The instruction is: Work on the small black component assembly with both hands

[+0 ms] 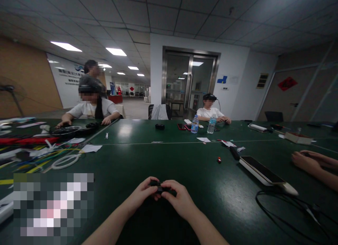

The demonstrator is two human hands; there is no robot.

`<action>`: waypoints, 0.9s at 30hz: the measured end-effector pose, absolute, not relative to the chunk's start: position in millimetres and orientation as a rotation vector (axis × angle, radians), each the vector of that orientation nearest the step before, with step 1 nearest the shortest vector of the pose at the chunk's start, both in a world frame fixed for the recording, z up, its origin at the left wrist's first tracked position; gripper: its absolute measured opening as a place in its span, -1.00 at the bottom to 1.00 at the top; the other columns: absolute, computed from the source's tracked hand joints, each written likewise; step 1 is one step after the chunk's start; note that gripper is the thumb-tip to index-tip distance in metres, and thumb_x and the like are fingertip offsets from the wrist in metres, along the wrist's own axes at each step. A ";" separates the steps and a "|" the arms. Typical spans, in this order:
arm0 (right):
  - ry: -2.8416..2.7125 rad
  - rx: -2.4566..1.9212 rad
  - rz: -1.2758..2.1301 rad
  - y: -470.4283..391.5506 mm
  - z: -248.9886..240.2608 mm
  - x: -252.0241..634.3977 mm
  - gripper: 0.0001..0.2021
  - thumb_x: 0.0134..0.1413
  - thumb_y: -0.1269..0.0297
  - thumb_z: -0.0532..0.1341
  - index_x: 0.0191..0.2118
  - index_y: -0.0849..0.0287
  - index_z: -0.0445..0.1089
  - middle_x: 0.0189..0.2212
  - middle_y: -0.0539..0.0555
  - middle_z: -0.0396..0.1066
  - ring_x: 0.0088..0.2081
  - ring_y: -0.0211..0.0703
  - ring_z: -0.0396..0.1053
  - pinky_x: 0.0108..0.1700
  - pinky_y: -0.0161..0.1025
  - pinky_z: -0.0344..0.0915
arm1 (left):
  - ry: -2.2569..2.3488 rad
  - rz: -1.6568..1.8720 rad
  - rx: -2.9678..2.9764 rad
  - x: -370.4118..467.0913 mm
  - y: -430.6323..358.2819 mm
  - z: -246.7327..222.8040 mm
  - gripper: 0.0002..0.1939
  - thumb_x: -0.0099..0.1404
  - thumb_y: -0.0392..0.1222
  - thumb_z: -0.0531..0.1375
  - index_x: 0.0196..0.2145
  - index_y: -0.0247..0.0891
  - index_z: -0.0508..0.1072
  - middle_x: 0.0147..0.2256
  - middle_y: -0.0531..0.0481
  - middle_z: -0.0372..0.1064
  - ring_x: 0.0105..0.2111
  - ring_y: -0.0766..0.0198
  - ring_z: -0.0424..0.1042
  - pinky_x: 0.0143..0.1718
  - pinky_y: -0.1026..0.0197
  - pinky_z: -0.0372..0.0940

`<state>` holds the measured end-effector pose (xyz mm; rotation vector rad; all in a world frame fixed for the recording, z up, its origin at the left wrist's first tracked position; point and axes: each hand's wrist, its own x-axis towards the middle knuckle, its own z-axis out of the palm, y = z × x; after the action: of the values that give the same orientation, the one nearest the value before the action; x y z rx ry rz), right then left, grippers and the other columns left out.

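Note:
My left hand [148,189] and my right hand [174,195] meet over the near edge of the dark green table [126,164]. Between them they grip a small black object [159,189], its kind too dark to make out. The left fingers pinch its left end, while the right thumb and fingers close round its right side. Part of the object is hidden behind the fingers. It is held just above the tabletop.
Cables [66,161] and tools clutter the left side. A white device with a dark screen [261,169] lies at right, near black cable [285,195]. Two water bottles [194,125] stand farther back. A co-worker's hands [311,162] rest at far right; other people are across the table.

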<state>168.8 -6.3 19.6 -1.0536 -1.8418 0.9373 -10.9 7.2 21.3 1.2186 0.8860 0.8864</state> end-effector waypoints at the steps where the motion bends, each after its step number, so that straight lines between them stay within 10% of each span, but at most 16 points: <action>1: -1.841 -1.059 0.940 -6.6 20.3 168.6 -0.79 -0.04 0.36 0.20 -0.21 0.05 0.40 -0.17 0.00 0.37 -0.10 -0.15 0.31 -0.01 -0.17 0.22 | 0.879 0.893 1.222 -11.0 7.0 21.1 -0.72 0.05 -0.15 0.19 -0.26 -0.27 0.30 -0.47 0.05 0.39 -0.46 0.26 0.39 -0.33 0.16 0.24; 27: -1.801 -1.166 0.944 7.3 -1.9 173.6 -0.60 -0.08 0.30 0.20 -0.04 0.08 0.27 -0.08 0.06 0.34 -0.05 -0.09 0.30 0.05 -0.07 0.21 | 0.793 0.925 1.201 -12.9 10.3 12.2 -0.71 0.06 -0.24 0.24 -0.23 -0.30 0.32 -0.38 -0.01 0.39 -0.46 0.32 0.39 -0.29 0.14 0.24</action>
<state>173.6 7.3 -1.9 -1.1661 -1.8008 0.9440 -12.9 10.3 12.2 1.2011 0.7934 0.9249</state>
